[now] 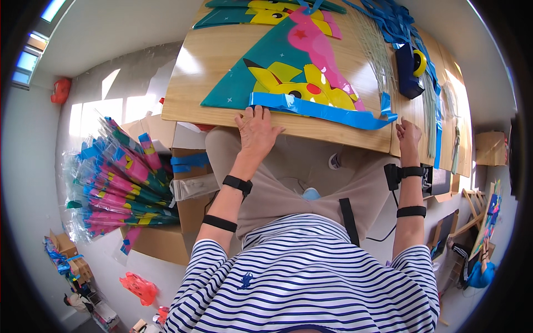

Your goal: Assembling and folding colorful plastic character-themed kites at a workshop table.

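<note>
A triangular printed plastic sheet, teal and pink with a yellow cartoon figure, lies flat near the table's front edge. Along its lower edge runs a glossy blue plastic strip, whose right end curls up past the sheet's corner. My left hand rests palm down over the table edge, fingers spread, their tips at the strip's left end. Just off the strip's right end, my right hand is closed with the fingers curled in. Whatever it may pinch is too small to make out.
More printed sheets lie at the table's far side. To the right are thin pale rods, blue strips and a dark blue tape dispenser. Wrapped rolled bundles fill a cardboard box at left. Another person is at far right.
</note>
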A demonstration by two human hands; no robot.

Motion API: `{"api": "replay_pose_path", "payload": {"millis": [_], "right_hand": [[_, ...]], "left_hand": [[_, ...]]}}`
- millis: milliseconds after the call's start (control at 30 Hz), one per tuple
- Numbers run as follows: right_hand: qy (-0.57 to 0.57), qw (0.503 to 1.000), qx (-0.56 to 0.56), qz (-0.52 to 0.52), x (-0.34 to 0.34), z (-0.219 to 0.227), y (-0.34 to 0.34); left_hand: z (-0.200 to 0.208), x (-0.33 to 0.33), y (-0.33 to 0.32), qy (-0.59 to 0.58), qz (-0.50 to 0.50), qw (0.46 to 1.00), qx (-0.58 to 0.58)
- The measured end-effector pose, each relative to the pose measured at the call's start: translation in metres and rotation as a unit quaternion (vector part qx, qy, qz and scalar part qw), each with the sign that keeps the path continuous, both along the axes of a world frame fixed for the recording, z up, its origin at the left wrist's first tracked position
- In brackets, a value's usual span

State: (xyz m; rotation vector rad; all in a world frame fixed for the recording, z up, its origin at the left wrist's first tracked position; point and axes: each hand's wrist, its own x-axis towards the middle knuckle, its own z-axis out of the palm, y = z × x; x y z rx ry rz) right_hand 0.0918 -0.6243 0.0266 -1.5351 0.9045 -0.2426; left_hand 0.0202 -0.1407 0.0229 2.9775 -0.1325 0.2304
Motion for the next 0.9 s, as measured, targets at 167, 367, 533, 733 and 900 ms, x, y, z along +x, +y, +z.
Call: {"api": "replay_pose_path", "payload": {"millis": [167, 367, 533, 733, 900], "right_hand": [[-0.173, 0.890, -0.369, 0.207, -0.008, 0.034, 0.104], [-0.285, 0.624, -0.521, 0.508, -0.020, 0.049, 0.292], [-0.302, 0.542, -0.538, 0.570, -0.007, 0.009, 0.330], [-0.254, 0.505, -0.552, 0.613, -0.003, -0.016, 0.322], [-0.265, 0.508, -0.550, 0.608, -0.003, -0.023, 0.320]], "left_hand": [[-0.004, -0.003, 0.005, -0.020, 0.008, 1.000, 0.001], [-0.004, 0.000, 0.004, -0.014, 0.002, 1.000, -0.024], [-0.007, 0.002, 0.004, -0.042, -0.003, 0.999, -0.021], [-0.006, 0.000, 0.004, -0.008, 0.010, 0.999, -0.033], [-0.007, -0.001, 0.004, -0.014, 0.012, 1.000, -0.025]]}}
